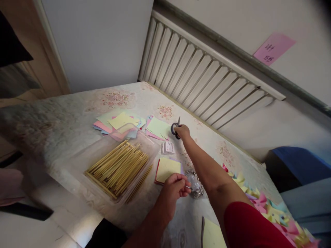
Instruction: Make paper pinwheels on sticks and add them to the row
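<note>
My right hand [182, 132] reaches far across the table and closes on the handles of a pair of scissors [176, 128] lying beside a stack of coloured paper squares [157, 128]. My left hand [173, 188] hovers closer to me, fingers pinched on something small I cannot make out. It is just over a yellow paper square stack [167, 169] and next to a clear bag of shiny pins [195, 185].
A clear plastic tray [100, 151] holds several wooden sticks [119, 169]. More coloured paper [117, 122] lies behind it. A small white box [167, 147] sits mid-table. Finished paper pinwheels [269, 206] pile at the right. A radiator [207, 75] lines the wall.
</note>
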The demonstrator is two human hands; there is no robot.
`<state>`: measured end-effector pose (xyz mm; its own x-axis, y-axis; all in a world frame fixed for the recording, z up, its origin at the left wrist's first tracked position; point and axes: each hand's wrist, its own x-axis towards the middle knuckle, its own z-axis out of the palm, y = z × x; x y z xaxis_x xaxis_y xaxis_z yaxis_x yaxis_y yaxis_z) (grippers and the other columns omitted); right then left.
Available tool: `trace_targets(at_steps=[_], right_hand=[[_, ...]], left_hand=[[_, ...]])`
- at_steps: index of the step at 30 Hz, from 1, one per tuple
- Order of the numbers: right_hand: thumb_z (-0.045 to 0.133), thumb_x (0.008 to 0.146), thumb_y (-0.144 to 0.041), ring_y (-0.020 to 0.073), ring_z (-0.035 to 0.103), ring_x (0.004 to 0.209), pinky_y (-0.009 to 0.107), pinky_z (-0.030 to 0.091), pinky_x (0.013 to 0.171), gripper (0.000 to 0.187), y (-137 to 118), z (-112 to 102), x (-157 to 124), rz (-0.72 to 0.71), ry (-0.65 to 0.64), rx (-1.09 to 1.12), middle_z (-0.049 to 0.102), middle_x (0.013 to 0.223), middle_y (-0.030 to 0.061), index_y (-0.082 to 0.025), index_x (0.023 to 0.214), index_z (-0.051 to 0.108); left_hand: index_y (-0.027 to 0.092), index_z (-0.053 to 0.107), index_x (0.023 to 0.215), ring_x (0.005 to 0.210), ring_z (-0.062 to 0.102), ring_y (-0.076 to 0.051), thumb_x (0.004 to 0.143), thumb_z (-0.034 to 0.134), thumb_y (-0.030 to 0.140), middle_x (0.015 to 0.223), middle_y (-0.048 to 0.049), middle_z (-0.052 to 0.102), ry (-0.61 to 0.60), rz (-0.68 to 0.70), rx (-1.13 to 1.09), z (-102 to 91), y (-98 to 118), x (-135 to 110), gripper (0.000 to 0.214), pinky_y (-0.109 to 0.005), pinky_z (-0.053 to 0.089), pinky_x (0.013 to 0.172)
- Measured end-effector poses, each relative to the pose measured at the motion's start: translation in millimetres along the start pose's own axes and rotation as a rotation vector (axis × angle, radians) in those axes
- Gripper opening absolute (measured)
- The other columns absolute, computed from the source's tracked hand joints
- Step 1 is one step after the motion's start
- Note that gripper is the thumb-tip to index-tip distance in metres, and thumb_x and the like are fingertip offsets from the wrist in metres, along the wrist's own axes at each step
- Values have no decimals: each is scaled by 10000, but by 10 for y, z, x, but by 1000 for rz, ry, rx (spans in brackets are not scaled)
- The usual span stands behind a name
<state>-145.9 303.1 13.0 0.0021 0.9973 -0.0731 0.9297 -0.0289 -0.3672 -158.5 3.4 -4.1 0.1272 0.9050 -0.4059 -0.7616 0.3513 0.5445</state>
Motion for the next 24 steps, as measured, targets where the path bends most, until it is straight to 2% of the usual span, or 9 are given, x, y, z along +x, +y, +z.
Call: trace_targets(at_steps=[3, 7, 12, 15, 19, 24], right_hand=[[668, 751, -313, 211, 729, 757, 232, 488, 612, 457, -314, 70, -34, -98, 9, 19, 760, 854, 67, -187, 1190, 666], [705, 715, -304, 236, 719, 817, 249, 486, 635, 428, -624, 242, -112, -192, -31, -5, 751, 899, 97, -170, 1121, 677], [716, 714, -283, 254, 707, 838, 259, 482, 616, 299, -774, 444, -225, -212, -73, -26, 736, 873, 111, -162, 987, 700], [712, 742, -257, 250, 708, 827, 257, 484, 626, 205, -803, 496, -274, -215, -94, -20, 728, 810, 113, -151, 917, 712], [701, 795, -280, 247, 713, 814, 257, 492, 649, 191, -816, 379, -307, -223, -95, 16, 711, 735, 112, -124, 904, 721], [706, 802, -254, 184, 670, 574, 246, 492, 563, 332, -698, -81, -481, -193, -130, 120, 657, 590, 27, -110, 1100, 685]], left_hand=[[145, 608, 852, 641, 614, -126, 640, 694, 307, 802, -52, 695, 11, 7, -3, 5, 13, -15, 280, -281, 430, 672], [140, 613, 862, 653, 612, -131, 657, 674, 293, 802, -60, 693, 18, 7, 0, 8, 40, -46, 263, -284, 427, 674], [139, 608, 826, 676, 612, -136, 675, 676, 295, 813, -60, 685, -11, 11, -7, 10, 63, -69, 227, -288, 419, 686], [142, 604, 810, 691, 613, -142, 682, 677, 305, 806, -57, 678, -44, 33, -15, 8, 74, -85, 220, -294, 422, 702], [143, 608, 820, 682, 615, -140, 679, 675, 297, 799, -55, 679, -33, 39, -9, -11, 88, -94, 219, -294, 427, 701], [147, 611, 840, 649, 610, -123, 680, 671, 270, 801, -51, 689, -13, 61, 40, -20, 111, -91, 210, -280, 434, 690]])
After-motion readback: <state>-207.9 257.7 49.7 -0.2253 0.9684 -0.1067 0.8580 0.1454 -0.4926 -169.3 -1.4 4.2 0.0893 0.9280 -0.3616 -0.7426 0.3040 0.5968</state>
